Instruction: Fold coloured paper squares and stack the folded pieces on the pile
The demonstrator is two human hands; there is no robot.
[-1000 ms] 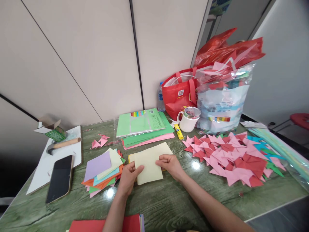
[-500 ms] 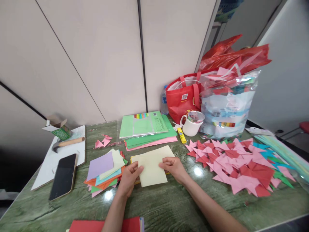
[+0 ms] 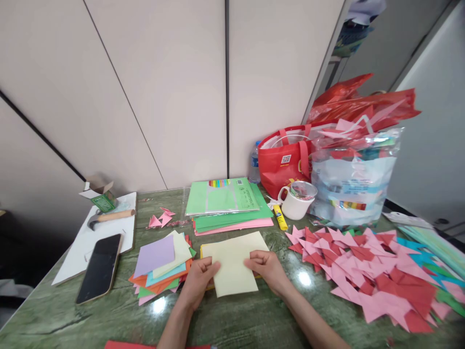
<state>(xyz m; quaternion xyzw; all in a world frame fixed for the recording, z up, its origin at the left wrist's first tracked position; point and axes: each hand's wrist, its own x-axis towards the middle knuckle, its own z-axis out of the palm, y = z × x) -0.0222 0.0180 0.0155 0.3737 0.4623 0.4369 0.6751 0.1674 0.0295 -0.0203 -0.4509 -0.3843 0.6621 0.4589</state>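
Note:
A pale yellow sheet of paper [image 3: 237, 276] is pinched at its two side edges. My left hand [image 3: 199, 281] grips the left edge between thumb and bent fingers. At the opposite edge, my right hand [image 3: 268, 270] has the same pinch. Beneath and behind lies more pale yellow paper [image 3: 250, 241], with a darker yellow edge showing at its left. Just left of my left hand is a loose stack of coloured squares, topped by a purple sheet [image 3: 156, 255].
Folded pink and red paper pieces [image 3: 366, 271] are heaped at right. Behind stand a white mug [image 3: 296, 206], glue stick [image 3: 280, 218], red bag [image 3: 281, 167] and packed green paper [image 3: 223, 198]. A phone [image 3: 100, 269] and hammer [image 3: 112, 216] lie at left; red paper [image 3: 145, 345] is in front.
The view has shifted, so most things appear lower and slightly further right. Both hands keep their pinch on the pale yellow sheet.

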